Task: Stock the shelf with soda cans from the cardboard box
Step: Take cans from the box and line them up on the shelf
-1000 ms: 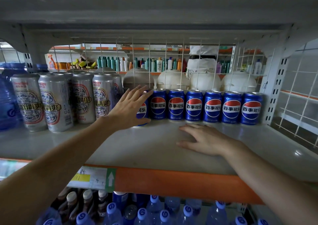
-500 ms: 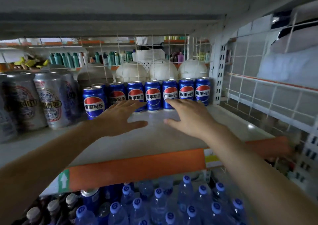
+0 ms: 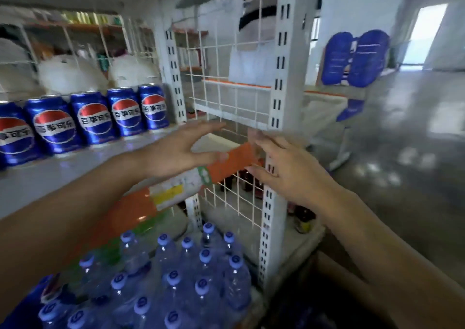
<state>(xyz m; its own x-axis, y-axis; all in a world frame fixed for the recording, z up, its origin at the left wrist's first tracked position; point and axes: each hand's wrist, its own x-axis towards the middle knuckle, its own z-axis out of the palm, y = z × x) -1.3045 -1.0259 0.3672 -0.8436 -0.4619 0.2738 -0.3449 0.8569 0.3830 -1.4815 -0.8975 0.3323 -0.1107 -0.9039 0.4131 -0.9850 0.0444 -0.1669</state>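
Note:
A row of blue soda cans [image 3: 90, 119] with red, white and blue logos stands along the back of the white shelf [image 3: 45, 180] at the left. My left hand [image 3: 181, 149] hovers empty in front of the shelf's right end, fingers spread. Just to its right, my right hand [image 3: 289, 170] is also empty with fingers apart, in front of the white perforated upright [image 3: 273, 202]. A brown cardboard edge [image 3: 334, 268] shows under my right forearm at the bottom right; I cannot tell whether it is the box. The frame is blurred by motion.
Packs of blue-capped water bottles [image 3: 176, 278] fill the level below the orange shelf edge [image 3: 234, 162]. A white wire grid [image 3: 226, 76] closes the shelf's right side. Dark bottles [image 3: 249, 180] stand behind the grid. Blue packages [image 3: 354, 59] sit on another rack; grey floor lies right.
The view has swung right and down. My left hand let go of the leftmost can and both hands drew back off the shelf to its right front corner.

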